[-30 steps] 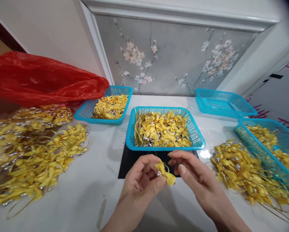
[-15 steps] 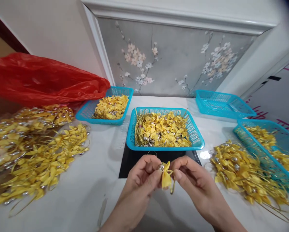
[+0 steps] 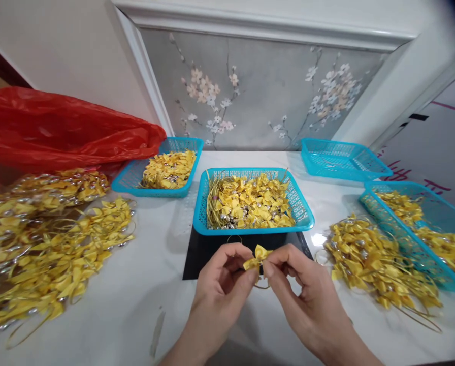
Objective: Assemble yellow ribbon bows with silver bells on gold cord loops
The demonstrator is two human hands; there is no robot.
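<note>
A small yellow ribbon bow is pinched between both hands, just in front of the middle basket. My left hand is closed, its thumb and forefinger on the bow's left side. My right hand is closed too, its thumb and forefinger gripping the bow at the right. A loop of gold cord hangs below the fingers. No silver bell shows on this bow now; fingers may hide it. The blue plastic basket behind the hands holds a heap of similar yellow bows with silver bells and gold cords.
Loose bows with bells lie at the left beside a clear bag of more. A red plastic bag overlaps the back left basket. At the right are a bow pile, a partly filled basket and another basket.
The bow has turned in my fingers, with its loops now spread and its bell out of sight. My right hand has moved in closer to the left. The view has shifted slightly.
</note>
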